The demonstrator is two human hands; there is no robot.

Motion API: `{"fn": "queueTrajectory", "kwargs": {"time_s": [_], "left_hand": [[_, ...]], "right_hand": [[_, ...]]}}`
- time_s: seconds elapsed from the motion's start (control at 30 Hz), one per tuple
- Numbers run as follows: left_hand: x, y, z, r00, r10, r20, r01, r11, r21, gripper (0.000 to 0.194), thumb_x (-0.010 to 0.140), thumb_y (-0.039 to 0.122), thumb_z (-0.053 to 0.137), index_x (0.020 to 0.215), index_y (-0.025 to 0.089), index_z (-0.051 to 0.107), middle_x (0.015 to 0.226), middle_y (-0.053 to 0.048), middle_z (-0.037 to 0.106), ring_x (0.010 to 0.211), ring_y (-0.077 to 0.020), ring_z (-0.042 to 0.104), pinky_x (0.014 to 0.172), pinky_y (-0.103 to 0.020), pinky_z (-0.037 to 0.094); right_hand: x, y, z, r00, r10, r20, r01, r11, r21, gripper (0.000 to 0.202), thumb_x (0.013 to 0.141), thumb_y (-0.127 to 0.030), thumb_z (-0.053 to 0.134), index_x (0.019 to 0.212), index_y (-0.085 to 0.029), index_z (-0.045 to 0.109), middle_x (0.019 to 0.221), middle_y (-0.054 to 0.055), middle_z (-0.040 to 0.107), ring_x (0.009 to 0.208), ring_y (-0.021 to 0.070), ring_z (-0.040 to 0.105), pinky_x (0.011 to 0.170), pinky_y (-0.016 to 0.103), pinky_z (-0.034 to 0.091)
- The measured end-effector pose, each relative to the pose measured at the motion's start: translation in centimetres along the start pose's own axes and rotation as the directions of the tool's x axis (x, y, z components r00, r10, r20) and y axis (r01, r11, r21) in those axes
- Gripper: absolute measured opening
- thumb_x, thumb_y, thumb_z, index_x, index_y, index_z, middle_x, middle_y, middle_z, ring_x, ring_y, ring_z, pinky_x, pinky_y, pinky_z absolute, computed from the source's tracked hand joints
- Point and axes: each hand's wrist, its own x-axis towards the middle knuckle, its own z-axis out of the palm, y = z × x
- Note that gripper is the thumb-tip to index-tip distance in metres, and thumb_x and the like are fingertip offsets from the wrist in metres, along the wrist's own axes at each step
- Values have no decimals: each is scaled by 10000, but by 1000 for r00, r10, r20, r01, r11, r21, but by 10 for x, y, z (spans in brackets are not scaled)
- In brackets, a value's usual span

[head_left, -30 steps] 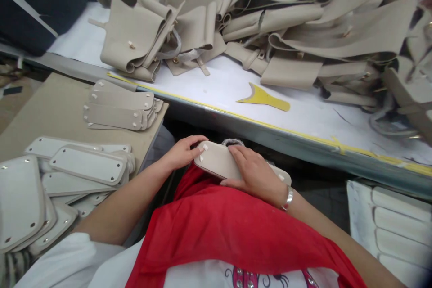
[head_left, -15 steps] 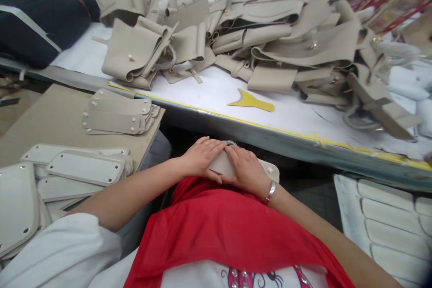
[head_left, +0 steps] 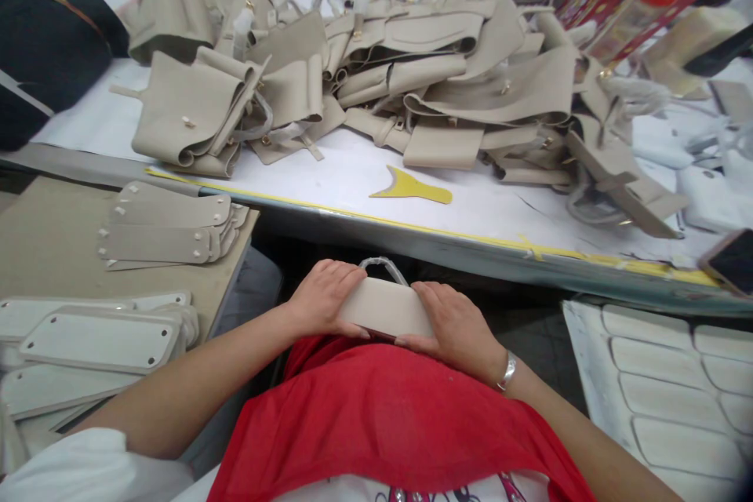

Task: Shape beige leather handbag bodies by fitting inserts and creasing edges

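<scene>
In my lap, at the table's front edge, is a beige handbag (head_left: 387, 307), seen as one smooth, rounded panel facing up. A plastic-wrapped handle (head_left: 385, 261) arches up behind it. My left hand (head_left: 329, 296) grips the panel's left end, fingers on top and thumb along the near edge. Around the right end closes my right hand (head_left: 457, 323), its thumb also at the near side; a silver bracelet is on that wrist. The rest of the handbag is hidden below the panel and hands.
Beige handbags (head_left: 488, 86) lie heaped across the white-covered table (head_left: 329, 180), with a yellow forked template (head_left: 412, 187) before them. At left, a board carries stacked beige panels (head_left: 158, 231) and white panels (head_left: 97, 339). Several pale pads (head_left: 659, 384) lie at right; a phone (head_left: 729, 260) sits on the table edge.
My hands have moved apart to the two ends of the panel, baring its middle. The handle behind now shows more fully. The camera view has shifted toward the right.
</scene>
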Motion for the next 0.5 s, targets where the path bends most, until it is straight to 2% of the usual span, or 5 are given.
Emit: {"fn": "queueTrajectory", "kwargs": {"time_s": [0.17,0.3,0.4,0.5], "left_hand": [[1,2,-1,1000,1,19,-2,999,39,904,563,762,538,1227,155,450,1194,-148,529,1071,-300,467,958,-435,262],[5,9,-4,999,-14,53,8,993,114,833,630,749,493,1190,132,475,1154,-151,549,1045,-299,478,970,-452,254],[13,18,-4,998,-27,58,17,986,167,730,696,705,467,1159,142,502,1106,-145,571,1028,-298,483,1013,-501,182],[24,28,3,995,52,84,-62,990,125,766,686,692,499,1209,133,466,1156,-166,542,1043,-305,472,983,-484,234]], "right_hand": [[2,-3,0,997,82,9,-82,997,-7,483,840,-562,416,1086,-165,541,973,95,586,891,230,521,792,350,396],[3,-1,-1,992,129,-1,-129,991,47,404,872,-504,410,1060,-181,562,956,82,599,893,217,533,787,333,396],[4,5,-2,983,183,-8,-178,965,193,345,865,-472,449,1010,-187,581,936,62,609,877,193,547,768,303,404],[4,17,0,971,238,19,-224,880,420,286,832,-448,508,931,-194,592,894,27,620,816,161,559,726,272,412]]}}
